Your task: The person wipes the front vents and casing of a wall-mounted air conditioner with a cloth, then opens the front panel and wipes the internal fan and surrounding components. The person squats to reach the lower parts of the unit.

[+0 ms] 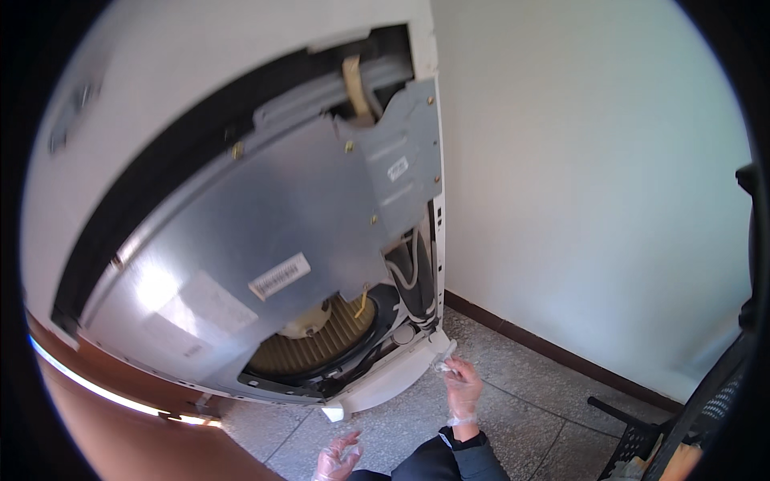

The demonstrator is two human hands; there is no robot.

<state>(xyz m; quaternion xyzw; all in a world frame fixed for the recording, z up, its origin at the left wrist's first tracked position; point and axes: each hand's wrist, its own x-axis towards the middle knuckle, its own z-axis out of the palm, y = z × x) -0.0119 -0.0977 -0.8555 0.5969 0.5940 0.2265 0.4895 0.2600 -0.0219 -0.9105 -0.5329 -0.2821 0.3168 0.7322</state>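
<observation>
Before me stands a white floor-standing cabinet, seemingly an air conditioner [385, 18], with its inside exposed. A sheet-metal cover plate [240, 216] spans most of the opening. Below that plate, a ribbed blower wheel [325, 343] shows in a dark round housing. My right hand [463, 388], in a clear plastic glove, pinches a crumpled white wipe [444, 359] at the right end of the white base [385, 385]. The wipe's exact material is unclear. Low in the picture, my left hand [340, 458] is gloved too, fingers apart, holding nothing, away from the cabinet.
Wrapped pipes [415, 276] and a grey cable run down inside the cabinet's right side. A pale wall [589, 180] with a brown skirting board [559, 355] rises to the right. A black perforated rack [637, 439] stands at lower right on the speckled floor [517, 409].
</observation>
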